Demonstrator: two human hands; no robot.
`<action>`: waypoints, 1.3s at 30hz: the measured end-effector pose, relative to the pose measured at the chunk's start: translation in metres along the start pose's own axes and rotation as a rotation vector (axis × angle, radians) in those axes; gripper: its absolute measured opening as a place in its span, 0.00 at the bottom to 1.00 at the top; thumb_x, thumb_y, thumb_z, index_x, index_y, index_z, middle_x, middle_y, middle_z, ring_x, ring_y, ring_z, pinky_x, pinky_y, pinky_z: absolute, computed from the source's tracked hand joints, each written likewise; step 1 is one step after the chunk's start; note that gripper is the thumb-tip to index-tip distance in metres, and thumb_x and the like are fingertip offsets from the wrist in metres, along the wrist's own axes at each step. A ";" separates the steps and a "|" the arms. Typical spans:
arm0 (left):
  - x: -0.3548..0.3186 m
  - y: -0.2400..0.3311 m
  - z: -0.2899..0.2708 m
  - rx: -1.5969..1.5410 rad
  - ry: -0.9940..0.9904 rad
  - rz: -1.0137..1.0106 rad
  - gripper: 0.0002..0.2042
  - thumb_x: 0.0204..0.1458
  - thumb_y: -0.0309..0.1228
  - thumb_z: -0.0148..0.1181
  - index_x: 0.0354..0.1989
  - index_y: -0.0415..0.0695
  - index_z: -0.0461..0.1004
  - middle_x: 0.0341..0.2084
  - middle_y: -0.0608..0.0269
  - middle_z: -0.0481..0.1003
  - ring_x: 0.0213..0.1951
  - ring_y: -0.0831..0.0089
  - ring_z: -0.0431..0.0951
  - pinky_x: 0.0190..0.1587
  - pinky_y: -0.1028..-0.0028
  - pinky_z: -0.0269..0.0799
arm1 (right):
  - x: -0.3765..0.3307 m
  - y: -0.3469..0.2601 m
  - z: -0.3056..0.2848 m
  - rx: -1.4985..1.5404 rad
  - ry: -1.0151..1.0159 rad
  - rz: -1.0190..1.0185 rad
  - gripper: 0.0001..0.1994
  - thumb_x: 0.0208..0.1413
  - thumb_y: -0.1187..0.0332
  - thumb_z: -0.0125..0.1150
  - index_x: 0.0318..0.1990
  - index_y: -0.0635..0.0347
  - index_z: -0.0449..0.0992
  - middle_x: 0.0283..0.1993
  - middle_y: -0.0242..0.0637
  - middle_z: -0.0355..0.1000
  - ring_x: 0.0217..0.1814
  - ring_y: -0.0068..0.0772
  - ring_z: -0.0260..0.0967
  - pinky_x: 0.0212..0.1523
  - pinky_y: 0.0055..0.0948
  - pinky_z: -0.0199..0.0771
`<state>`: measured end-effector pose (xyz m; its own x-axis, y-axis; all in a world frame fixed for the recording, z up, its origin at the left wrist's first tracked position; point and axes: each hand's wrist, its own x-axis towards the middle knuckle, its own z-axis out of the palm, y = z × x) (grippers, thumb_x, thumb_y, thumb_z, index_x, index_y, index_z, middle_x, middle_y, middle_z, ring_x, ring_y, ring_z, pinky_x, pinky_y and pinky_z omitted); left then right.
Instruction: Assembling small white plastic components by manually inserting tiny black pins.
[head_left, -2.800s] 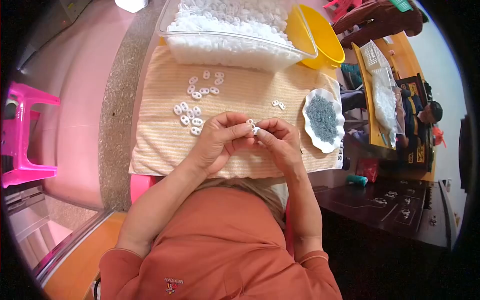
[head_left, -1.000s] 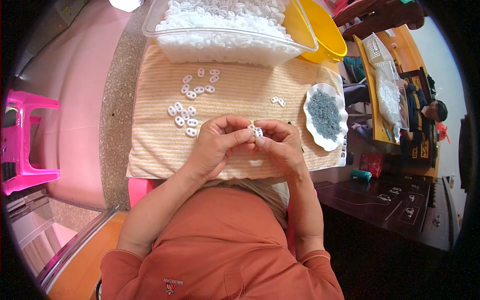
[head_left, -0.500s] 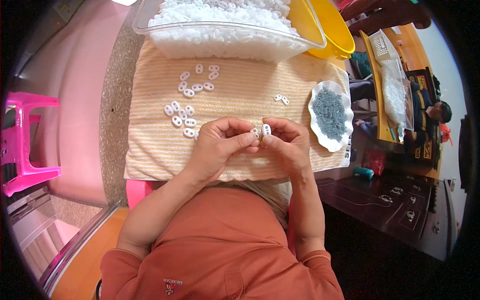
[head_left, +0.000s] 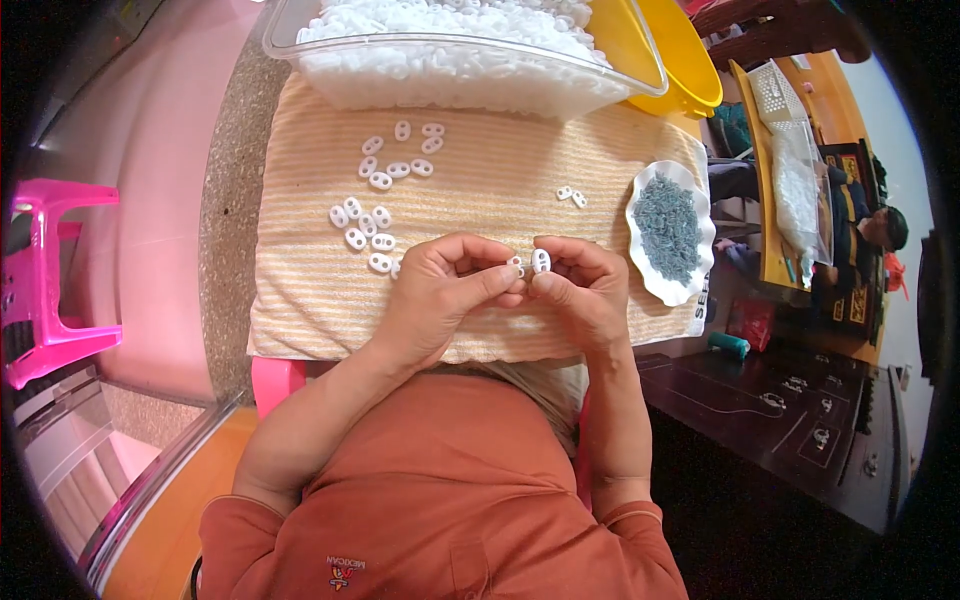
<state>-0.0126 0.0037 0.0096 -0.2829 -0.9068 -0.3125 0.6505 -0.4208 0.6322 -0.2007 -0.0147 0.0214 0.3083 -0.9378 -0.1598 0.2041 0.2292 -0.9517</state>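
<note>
Head view: both hands met over the ribbed yellow cloth. The left hand and right hand each pinched a small white oval clip between fingertips, the pieces touching. More glossy clips lay scattered nearby, beside a scalloped dish of gray bits.

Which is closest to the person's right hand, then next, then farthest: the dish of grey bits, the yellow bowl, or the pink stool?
From the right hand:
1. Dish of grey bits, just to its right.
2. Yellow bowl, farther up at the table's back.
3. Pink stool, far off to the left.
</note>
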 end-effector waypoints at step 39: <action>0.001 -0.004 -0.001 0.103 -0.022 0.002 0.09 0.52 0.25 0.64 0.40 0.35 0.76 0.31 0.61 0.78 0.30 0.79 0.78 0.35 0.81 0.75 | -0.003 0.005 -0.002 -0.149 -0.012 -0.027 0.17 0.48 0.82 0.66 0.48 0.69 0.75 0.42 0.40 0.76 0.43 0.28 0.75 0.45 0.25 0.77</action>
<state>-0.0145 0.0043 0.0064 -0.2977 -0.9076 -0.2961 0.5755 -0.4181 0.7029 -0.2024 -0.0114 0.0167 0.3160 -0.9396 -0.1314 0.0729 0.1622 -0.9841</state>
